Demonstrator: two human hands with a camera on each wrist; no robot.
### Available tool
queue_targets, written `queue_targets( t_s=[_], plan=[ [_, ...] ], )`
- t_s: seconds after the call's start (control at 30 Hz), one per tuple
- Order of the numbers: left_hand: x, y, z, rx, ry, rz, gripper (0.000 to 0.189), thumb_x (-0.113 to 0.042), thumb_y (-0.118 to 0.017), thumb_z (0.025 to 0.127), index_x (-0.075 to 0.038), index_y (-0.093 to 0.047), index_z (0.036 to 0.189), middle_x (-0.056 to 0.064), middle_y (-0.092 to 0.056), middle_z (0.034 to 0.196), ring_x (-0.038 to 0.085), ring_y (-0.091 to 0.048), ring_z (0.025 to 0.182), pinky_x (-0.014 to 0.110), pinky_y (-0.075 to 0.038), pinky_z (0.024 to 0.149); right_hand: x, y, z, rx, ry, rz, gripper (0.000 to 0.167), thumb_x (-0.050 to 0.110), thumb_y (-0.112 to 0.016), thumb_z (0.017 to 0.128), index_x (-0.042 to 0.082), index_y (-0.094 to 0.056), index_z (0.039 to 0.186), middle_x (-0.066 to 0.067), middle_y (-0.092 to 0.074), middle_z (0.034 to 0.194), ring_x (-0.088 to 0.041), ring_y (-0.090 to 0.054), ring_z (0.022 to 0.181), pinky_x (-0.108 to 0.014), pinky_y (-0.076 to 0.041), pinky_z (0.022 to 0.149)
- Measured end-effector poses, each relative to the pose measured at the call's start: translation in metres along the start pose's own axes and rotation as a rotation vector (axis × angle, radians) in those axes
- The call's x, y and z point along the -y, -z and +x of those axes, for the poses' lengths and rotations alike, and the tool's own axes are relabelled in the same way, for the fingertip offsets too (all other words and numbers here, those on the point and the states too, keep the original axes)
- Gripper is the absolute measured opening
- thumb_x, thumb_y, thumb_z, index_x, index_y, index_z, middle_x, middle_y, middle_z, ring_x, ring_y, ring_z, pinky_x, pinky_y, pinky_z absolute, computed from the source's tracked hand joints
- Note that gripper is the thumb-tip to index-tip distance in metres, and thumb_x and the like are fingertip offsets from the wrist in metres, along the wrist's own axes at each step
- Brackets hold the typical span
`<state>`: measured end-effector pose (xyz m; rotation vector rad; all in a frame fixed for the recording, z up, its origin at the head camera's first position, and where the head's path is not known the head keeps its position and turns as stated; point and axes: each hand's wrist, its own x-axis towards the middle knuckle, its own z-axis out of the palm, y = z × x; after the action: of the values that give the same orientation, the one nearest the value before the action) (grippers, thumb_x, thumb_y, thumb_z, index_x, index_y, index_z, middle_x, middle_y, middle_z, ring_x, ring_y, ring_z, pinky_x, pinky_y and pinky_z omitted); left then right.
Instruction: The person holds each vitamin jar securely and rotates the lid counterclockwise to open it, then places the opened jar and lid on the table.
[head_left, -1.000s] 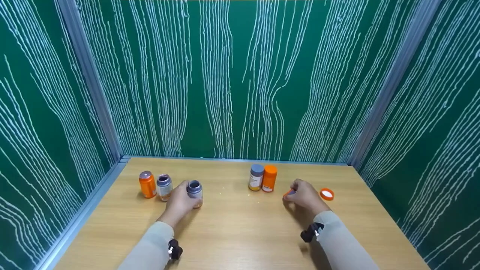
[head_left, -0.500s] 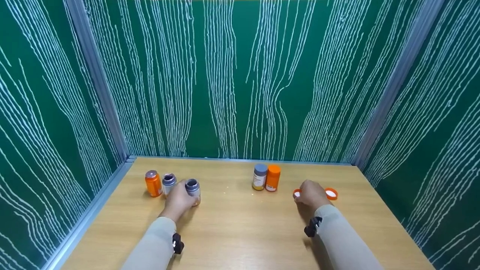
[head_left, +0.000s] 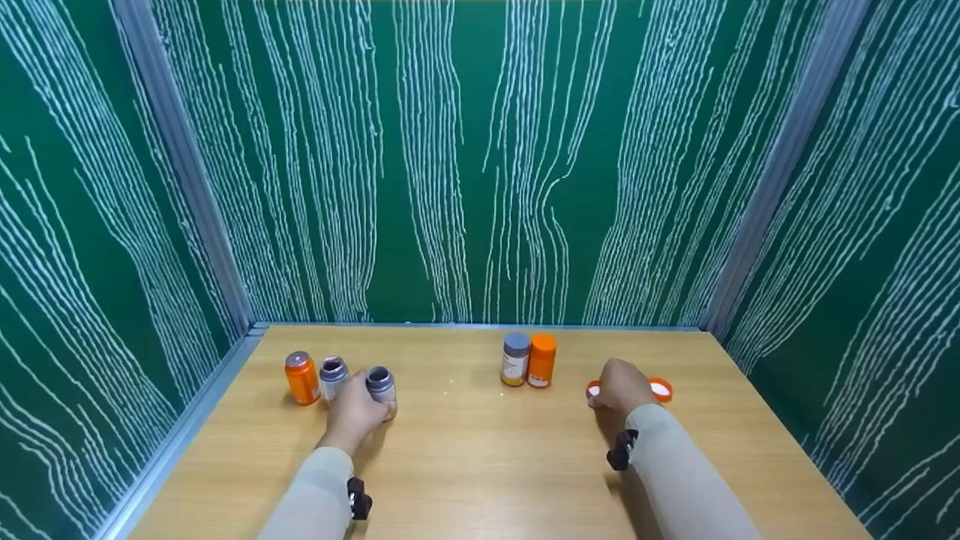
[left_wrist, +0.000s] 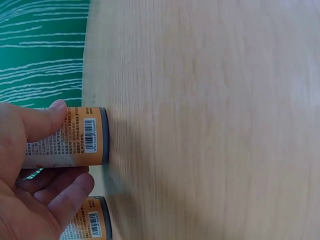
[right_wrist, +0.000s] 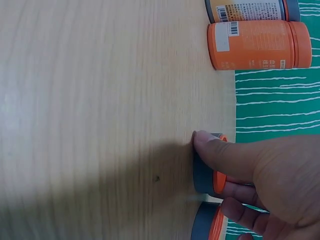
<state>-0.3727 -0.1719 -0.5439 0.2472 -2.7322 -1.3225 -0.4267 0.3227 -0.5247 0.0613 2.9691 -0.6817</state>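
My left hand [head_left: 352, 412] grips an uncapped jar [head_left: 382, 386] with a grey neck and an orange-and-white label, upright on the table. In the left wrist view, the thumb lies along one side of this jar [left_wrist: 75, 137] and the fingers bend under the other. A second uncapped jar [head_left: 334, 373] stands just left of it. At the right, my right hand [head_left: 622, 386] pinches a screw lid [right_wrist: 202, 172], grey outside with an orange inner ring, lying open side up. Next to it lies a matching lid [head_left: 660, 389], partly hidden by the hand.
An orange can-shaped container [head_left: 302, 379] with a greyish top stands at the far left. Toward the back middle, a grey-capped jar [head_left: 515, 358] stands against an orange jar [head_left: 541, 361]. Green walls with white streaks enclose the wooden table [head_left: 480, 465] behind and at both sides.
My right hand has carried the lid rightward, from tilted to flat beside the other lid. My left hand has shifted its jar slightly left, closer to the second uncapped jar.
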Motion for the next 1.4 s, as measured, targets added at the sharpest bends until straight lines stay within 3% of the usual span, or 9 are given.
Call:
queue_targets(
  t_s=[0.07,0.27,0.5,0.8,0.93,1.07,1.23,1.4],
  plan=[
    [0.003,0.001,-0.001,0.002,0.008,-0.005,0.086,-0.004,-0.094,0.09,0.001,-0.051,0.164,0.028,-0.061,0.163,0.047,-0.059,0.153,0.065,-0.038,0.133,0.002,-0.001,0.0,0.0,0.003,-0.016,0.03,0.021,-0.101,0.085,0.004,-0.079,0.098,-0.007,-0.068,0.091,-0.028,-0.061,0.085,-0.039,-0.054,0.083],
    [0.006,0.003,-0.005,0.019,0.055,-0.041,0.09,-0.003,-0.093,0.092,0.002,-0.046,0.168,0.03,-0.055,0.168,0.049,-0.055,0.156,0.066,-0.035,0.133,0.004,-0.003,-0.002,0.028,-0.023,0.037,0.035,0.018,-0.101,0.087,0.002,-0.08,0.11,-0.011,-0.074,0.099,-0.031,-0.064,0.092,-0.045,-0.058,0.093],
    [0.001,0.002,-0.004,0.007,0.049,-0.055,0.083,-0.004,-0.092,0.092,0.005,-0.051,0.164,0.031,-0.058,0.164,0.049,-0.058,0.153,0.066,-0.037,0.133,0.003,0.003,-0.006,0.036,-0.05,0.1,0.041,0.015,-0.1,0.087,0.0,-0.077,0.118,-0.014,-0.074,0.106,-0.034,-0.066,0.098,-0.05,-0.059,0.1],
    [0.0,0.002,-0.008,-0.001,0.056,-0.03,0.075,-0.006,-0.091,0.095,0.007,-0.054,0.159,0.033,-0.062,0.159,0.048,-0.062,0.146,0.068,-0.039,0.131,0.001,0.0,-0.001,0.061,-0.079,0.151,0.04,0.015,-0.1,0.087,0.005,-0.077,0.119,-0.012,-0.075,0.108,-0.034,-0.067,0.101,-0.049,-0.06,0.101],
    [-0.003,0.003,-0.008,-0.007,0.057,0.01,0.073,-0.009,-0.093,0.094,0.008,-0.056,0.156,0.033,-0.064,0.156,0.048,-0.064,0.143,0.068,-0.041,0.13,-0.001,0.0,0.004,0.047,-0.053,0.087,0.035,0.015,-0.1,0.086,0.004,-0.079,0.112,-0.012,-0.073,0.1,-0.032,-0.066,0.094,-0.044,-0.058,0.091],
    [-0.004,0.005,-0.006,-0.03,0.08,0.054,0.063,-0.014,-0.095,0.093,0.007,-0.065,0.144,0.03,-0.072,0.146,0.045,-0.07,0.133,0.067,-0.047,0.127,0.0,0.002,0.003,0.036,-0.031,0.024,0.032,0.015,-0.099,0.087,0.002,-0.08,0.11,-0.011,-0.072,0.097,-0.03,-0.065,0.09,-0.041,-0.057,0.086],
    [-0.004,0.01,-0.01,-0.043,0.136,0.057,0.054,-0.021,-0.096,0.093,0.007,-0.074,0.134,0.028,-0.077,0.136,0.04,-0.075,0.119,0.065,-0.052,0.122,0.0,0.007,-0.003,0.051,-0.022,0.019,0.039,0.012,-0.097,0.089,0.0,-0.078,0.121,-0.013,-0.075,0.107,-0.033,-0.066,0.097,-0.05,-0.06,0.096],
    [-0.004,0.015,-0.013,-0.034,0.161,0.154,0.058,-0.03,-0.095,0.096,0.008,-0.073,0.134,0.028,-0.078,0.128,0.038,-0.074,0.105,0.065,-0.059,0.115,-0.007,0.005,0.005,0.07,-0.051,0.074,0.048,0.008,-0.096,0.088,0.0,-0.074,0.129,-0.017,-0.076,0.119,-0.036,-0.067,0.105,-0.061,-0.059,0.106]
  ],
)
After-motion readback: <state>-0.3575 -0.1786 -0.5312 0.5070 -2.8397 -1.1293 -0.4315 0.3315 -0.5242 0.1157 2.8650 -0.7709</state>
